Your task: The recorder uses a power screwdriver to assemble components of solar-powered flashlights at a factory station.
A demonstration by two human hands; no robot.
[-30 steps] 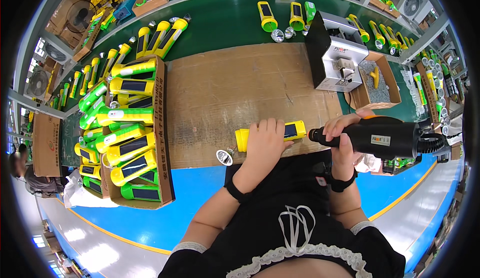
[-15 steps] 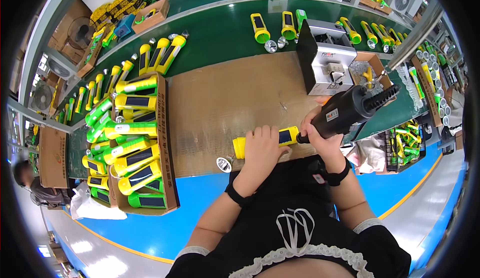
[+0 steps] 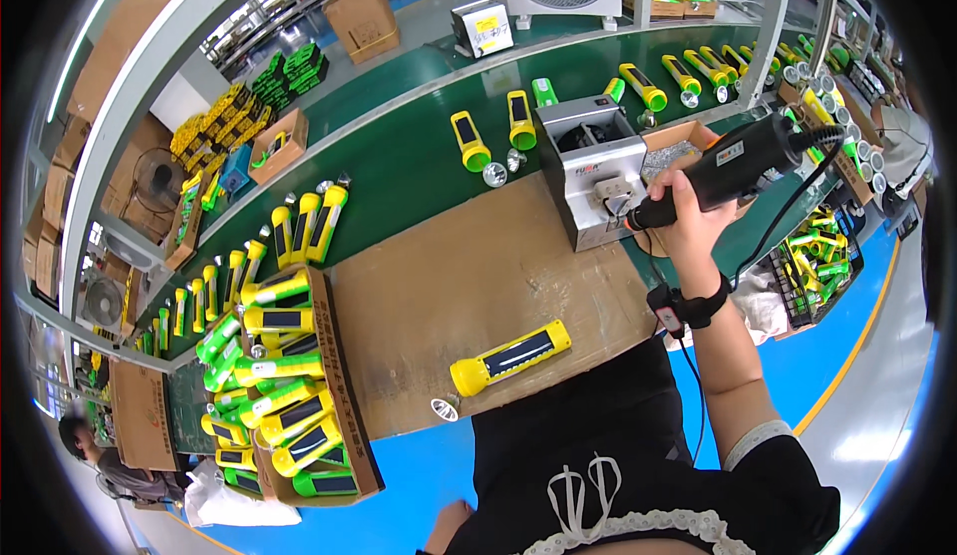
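Note:
My right hand (image 3: pixel 690 218) is wrapped round a black electric screwdriver (image 3: pixel 743 161) with a cord. The tool's tip points left, at the front of a grey-and-black screw feeder (image 3: pixel 596 171). On the cardboard sheet (image 3: pixel 419 301) lies a yellow flashlight (image 3: pixel 510 358) with a dark solar panel facing up, untouched by either hand. A silver reflector (image 3: pixel 445 410) rests beside its wide end, at the sheet's near edge. My left hand (image 3: pixel 451 523) is low, off the table beside my body, only partly in view; its fingers cannot be made out.
A carton (image 3: pixel 344 400) heaped with yellow and green flashlights stands at the left. More flashlights (image 3: pixel 469 141) line the green bench with reflectors hanging out. Behind the feeder sits a small box of screws (image 3: pixel 663 159). A black crate (image 3: pixel 817 266) of flashlight parts is at the right.
My left hand has let go of the flashlight and dropped toward my body. My right hand has carried the screwdriver from the flashlight's end up to the screw feeder. The view has shifted.

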